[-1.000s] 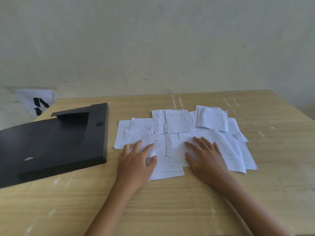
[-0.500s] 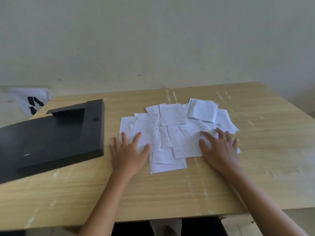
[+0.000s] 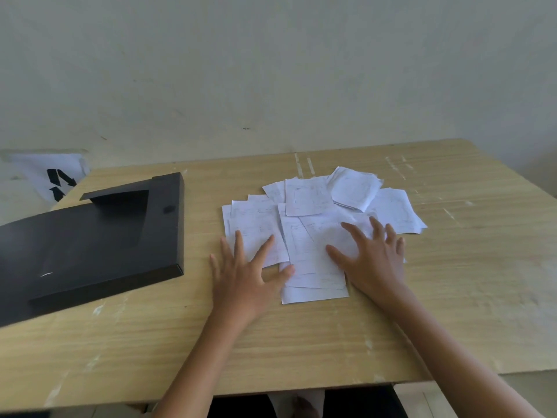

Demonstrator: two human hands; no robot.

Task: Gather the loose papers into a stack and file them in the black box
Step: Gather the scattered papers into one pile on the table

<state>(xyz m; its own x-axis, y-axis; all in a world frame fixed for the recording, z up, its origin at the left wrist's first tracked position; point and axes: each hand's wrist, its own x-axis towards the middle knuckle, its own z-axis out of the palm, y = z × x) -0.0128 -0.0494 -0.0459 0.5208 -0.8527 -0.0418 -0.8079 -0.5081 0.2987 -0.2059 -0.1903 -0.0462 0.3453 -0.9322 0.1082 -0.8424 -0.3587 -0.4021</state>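
Head view looks down on a pale wooden table (image 3: 331, 342) set against a plain wall (image 3: 271, 70). A loose spread of white papers (image 3: 304, 200) lies on the table, right of centre, the sheets overlapping at odd angles, with a small folded bundle (image 3: 355, 188) resting on the far right part of the spread. The left hand (image 3: 244, 279) lies flat with its fingers splayed wide; its thumb and first fingers rest on the near-left sheets, while its outer fingers and palm lie on bare wood just beside the paper edge. The right hand (image 3: 373, 260) is also spread open, palm down, pressing on the sheets toward the right side of the pile. Neither hand grips anything; both only press from above. The black box (image 3: 90, 245) lies flat on the left part of the table, apart from the papers, with a strip of bare wood between its right edge and the nearest sheet. Its near-left part runs out of view. Beyond the table's far-left corner, a white sheet with black marks (image 3: 57, 179) leans against the wall.
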